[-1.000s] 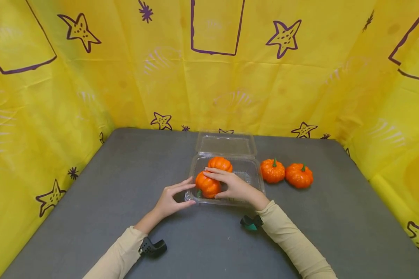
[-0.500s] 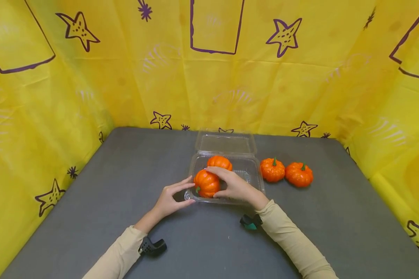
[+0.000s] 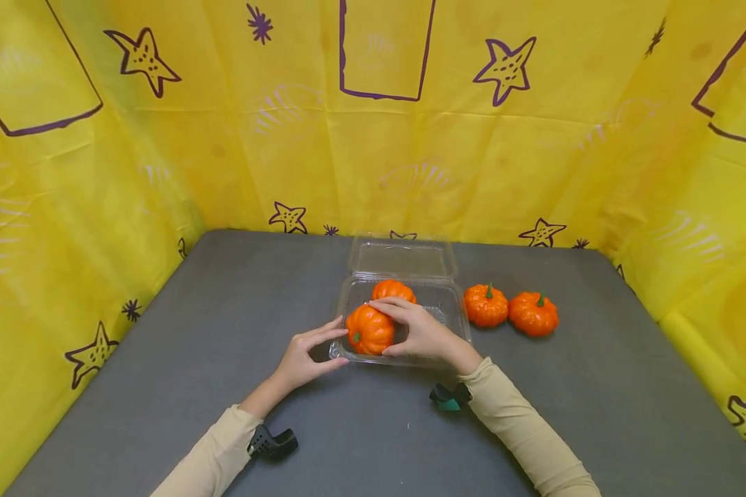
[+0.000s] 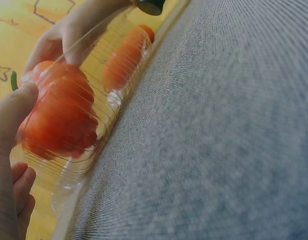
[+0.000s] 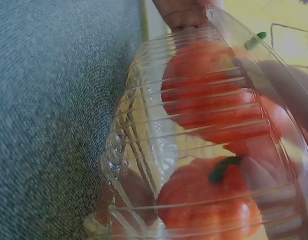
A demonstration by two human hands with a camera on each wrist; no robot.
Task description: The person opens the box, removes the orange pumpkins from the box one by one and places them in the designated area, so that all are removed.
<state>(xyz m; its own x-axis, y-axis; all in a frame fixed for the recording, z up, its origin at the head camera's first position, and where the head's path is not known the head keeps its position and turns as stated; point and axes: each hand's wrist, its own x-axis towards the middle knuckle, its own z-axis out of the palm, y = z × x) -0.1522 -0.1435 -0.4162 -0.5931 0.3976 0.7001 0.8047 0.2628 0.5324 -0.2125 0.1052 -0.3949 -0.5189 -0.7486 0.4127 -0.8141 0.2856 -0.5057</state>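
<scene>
An open clear plastic container (image 3: 447,304) sits mid-table with its lid (image 3: 403,257) folded back. Two orange pumpkins lie inside. My right hand (image 3: 390,328) curls over the front pumpkin (image 3: 367,330) at the tray's left front, its green stem pointing left. The back pumpkin (image 3: 393,289) rests behind it. My left hand (image 3: 334,347) holds the container's left front corner between thumb and fingers. In the left wrist view my thumb (image 4: 11,115) presses the ribbed wall (image 4: 83,165) beside the front pumpkin (image 4: 58,115). The right wrist view shows both pumpkins (image 5: 209,90) through the plastic.
Two more orange pumpkins (image 3: 485,304) (image 3: 533,313) stand on the grey table (image 3: 224,310) just right of the container. Yellow star-print cloth (image 3: 161,159) walls the table at the back and both sides.
My right hand has turned the front pumpkin slightly inside the container, and its stem has swung up a little. My left hand has stayed on the corner.
</scene>
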